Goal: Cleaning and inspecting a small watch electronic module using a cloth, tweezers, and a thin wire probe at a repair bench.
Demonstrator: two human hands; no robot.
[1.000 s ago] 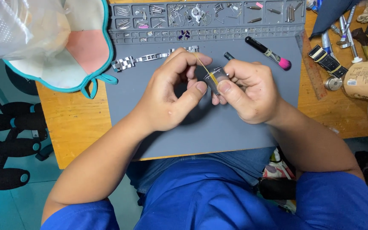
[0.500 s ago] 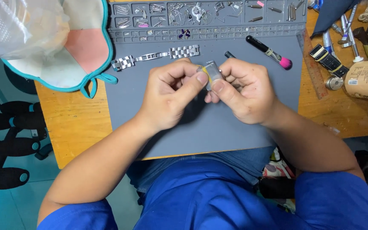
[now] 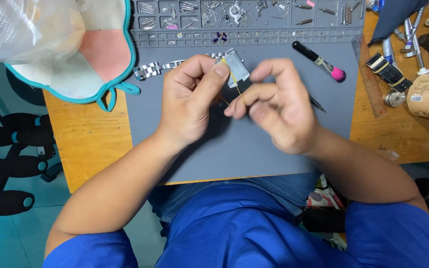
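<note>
Left hand: my left hand [image 3: 189,99] is curled narrow, thumb and forefinger pinched on the small flat metal piece [image 3: 236,67], a dull grey rectangle with squared edges, held up at about 1 o'clock from my palm.
Right hand: my right hand [image 3: 276,104] sits at 3 o'clock from the left one, fingers bunched and narrow, pinching a thin yellow stick [image 3: 236,83]; its top end touches the metal piece.
Mat: a smooth matte grey mat [image 3: 234,149] lies under both hands on the counter [image 3: 88,134], which is bare orange-brown wood with visible grain.
Bracelet: a shiny steel link bracelet [image 3: 157,68] lies flat at 11 o'clock from my left hand, partly hidden behind it.
Brush: a black-handled brush with a pink tip [image 3: 319,62] lies slanted at 1 o'clock from my right hand, well apart.
Tray: moulded compartments [image 3: 249,15] along the mat's far edge hold small metal pins and screws.
Cloth: a soft pink and white cloth with teal piping [image 3: 95,54] drapes over the counter at 10 o'clock.
</note>
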